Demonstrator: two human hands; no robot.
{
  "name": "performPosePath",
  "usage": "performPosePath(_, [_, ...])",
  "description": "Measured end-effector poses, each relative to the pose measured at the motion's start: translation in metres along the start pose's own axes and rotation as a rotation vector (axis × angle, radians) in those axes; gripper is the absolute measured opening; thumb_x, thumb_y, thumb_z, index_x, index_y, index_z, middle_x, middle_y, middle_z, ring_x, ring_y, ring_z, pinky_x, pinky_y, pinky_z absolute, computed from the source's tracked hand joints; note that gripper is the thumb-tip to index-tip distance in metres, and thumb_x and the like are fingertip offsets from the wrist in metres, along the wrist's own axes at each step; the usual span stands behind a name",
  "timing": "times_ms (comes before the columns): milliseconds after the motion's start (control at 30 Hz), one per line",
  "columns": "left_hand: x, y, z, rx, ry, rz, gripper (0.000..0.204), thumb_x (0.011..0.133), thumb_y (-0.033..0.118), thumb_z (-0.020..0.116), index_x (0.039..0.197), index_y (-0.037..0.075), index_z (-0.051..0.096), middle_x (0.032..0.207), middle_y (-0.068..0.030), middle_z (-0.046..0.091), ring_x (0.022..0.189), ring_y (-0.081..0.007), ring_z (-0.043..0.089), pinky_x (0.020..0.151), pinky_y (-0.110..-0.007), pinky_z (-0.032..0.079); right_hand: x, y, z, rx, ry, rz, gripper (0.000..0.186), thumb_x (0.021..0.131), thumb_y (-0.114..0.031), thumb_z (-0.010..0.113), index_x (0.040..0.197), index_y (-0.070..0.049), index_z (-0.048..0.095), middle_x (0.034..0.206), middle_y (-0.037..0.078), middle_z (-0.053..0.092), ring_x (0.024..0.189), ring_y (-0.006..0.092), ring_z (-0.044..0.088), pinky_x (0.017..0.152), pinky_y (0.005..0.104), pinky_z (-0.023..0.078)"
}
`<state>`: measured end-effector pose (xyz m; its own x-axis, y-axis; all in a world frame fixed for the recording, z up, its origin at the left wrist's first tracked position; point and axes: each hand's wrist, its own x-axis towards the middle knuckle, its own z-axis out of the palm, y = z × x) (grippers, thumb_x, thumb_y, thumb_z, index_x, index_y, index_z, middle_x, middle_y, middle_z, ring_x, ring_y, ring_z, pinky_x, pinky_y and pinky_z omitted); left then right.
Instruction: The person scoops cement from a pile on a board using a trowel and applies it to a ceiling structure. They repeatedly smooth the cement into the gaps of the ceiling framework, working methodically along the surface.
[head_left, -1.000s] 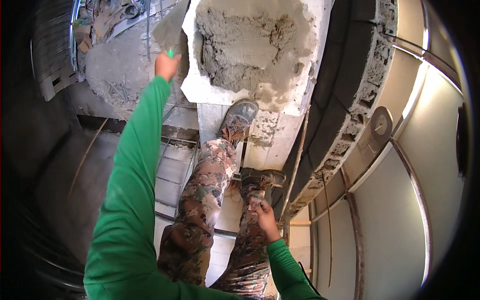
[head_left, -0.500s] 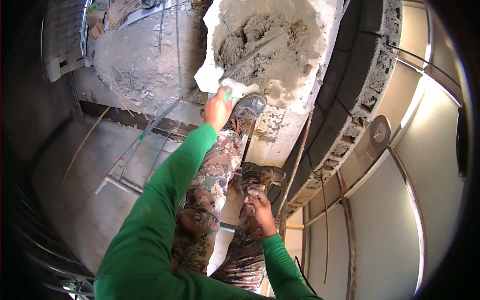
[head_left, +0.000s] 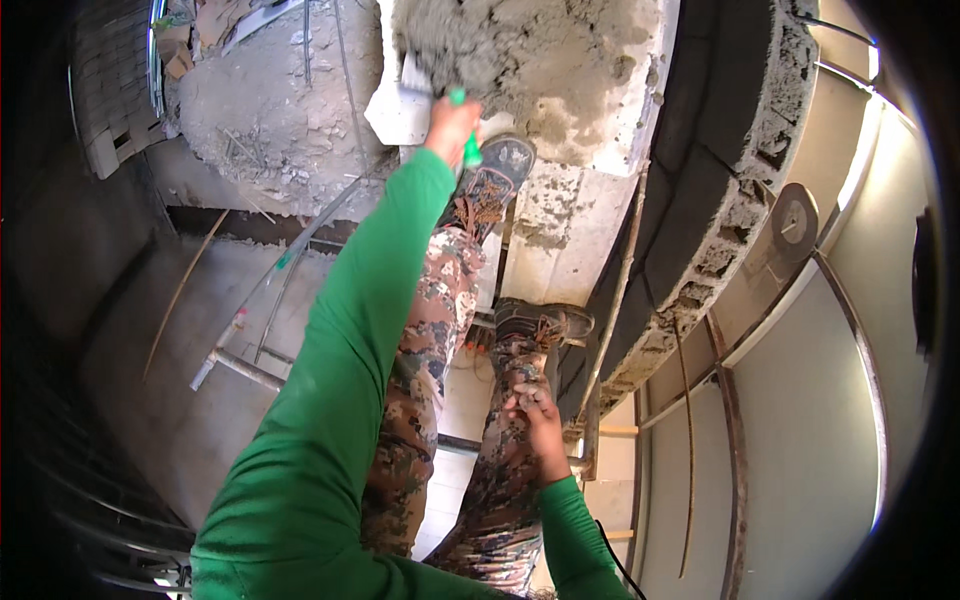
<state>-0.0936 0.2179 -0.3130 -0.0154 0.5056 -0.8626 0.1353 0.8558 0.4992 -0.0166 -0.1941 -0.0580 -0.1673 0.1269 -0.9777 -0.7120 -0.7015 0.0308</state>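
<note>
My left hand point(head_left: 452, 128) is closed around the green handle of a trowel point(head_left: 472, 152). Its blade is smeared by motion at the near left edge of a heap of wet grey mortar point(head_left: 500, 50). The mortar lies on a pale board point(head_left: 398, 112), and my left boot point(head_left: 508, 165) is against its near edge. Lower down, my right hand point(head_left: 538, 405) hangs in front of my right shin with curled, grey-stained fingers. Whether anything is in those fingers cannot be made out.
A block wall point(head_left: 745, 200) with a rough, mortared top runs along the right. My right boot point(head_left: 545, 320) stands beside a thin upright pole point(head_left: 625, 270). Metal tubing point(head_left: 250, 370) and rubble point(head_left: 260, 120) lie left, well below me. A grinding disc point(head_left: 795, 222) shows at far right.
My left hand has moved slightly right and farther away, turning the trowel so its green handle shows more. The view has shifted a little. My right hand stays curled by my leg.
</note>
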Motion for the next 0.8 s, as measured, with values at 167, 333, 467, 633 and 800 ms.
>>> performPosePath(167, [-0.043,0.05,0.055,0.115,0.003,0.133,0.007,0.083,0.002,0.058,0.082,0.007,0.053,0.062,-0.0028,0.052,0.048,-0.0114,0.05,0.043,-0.028,0.043,-0.002,-0.013,0.008,0.038,-0.004,-0.087,0.025,0.097,-0.013,0.05,0.117,0.0,0.056,0.095,0.007,0.063,0.088,0.0159,0.061,0.077,0.0276,0.049])
performPosePath(333, [-0.055,0.005,0.11,0.848,0.448,0.387,0.038,0.081,0.013,0.06,0.108,-0.005,0.04,0.081,-0.0246,0.066,0.077,-0.0432,0.065,0.07,-0.049,0.053,-0.004,-0.059,0.027,0.024,-0.017,-0.149,0.026,0.094,-0.013,0.052,0.116,0.001,0.056,0.094,0.007,0.062,0.089,0.0166,0.06,0.077,0.0289,0.049])
performPosePath(467, [-0.058,0.005,0.103,0.972,0.298,0.274,0.042,0.082,0.012,0.061,0.112,-0.006,0.039,0.08,-0.0224,0.067,0.08,-0.0398,0.067,0.069,-0.045,0.055,-0.005,-0.104,0.036,0.07,-0.011,-0.249,0.025,0.094,-0.013,0.054,0.115,-0.001,0.056,0.095,0.006,0.061,0.087,0.0158,0.06,0.077,0.0286,0.048])
performPosePath(633, [-0.141,-0.039,0.034,0.709,0.391,0.386,0.044,0.079,0.013,0.065,0.116,0.0,0.047,0.076,-0.0233,0.064,0.071,-0.0431,0.064,0.063,-0.051,0.05,-0.022,-0.142,0.055,0.019,-0.009,-0.31,0.023,0.095,-0.016,0.051,0.114,-0.004,0.055,0.094,0.005,0.061,0.088,0.0154,0.06,0.076,0.0285,0.048])
performPosePath(800, [-0.091,-0.121,-0.023,0.026,0.444,-0.068,0.022,0.083,0.019,0.067,0.091,0.005,0.052,0.058,-0.0094,0.053,0.044,-0.0255,0.05,0.044,-0.044,0.044,-0.023,-0.118,0.041,-0.012,-0.075,-0.234,0.025,0.095,-0.018,0.053,0.116,-0.005,0.055,0.095,0.006,0.062,0.09,0.0162,0.06,0.078,0.0295,0.048])
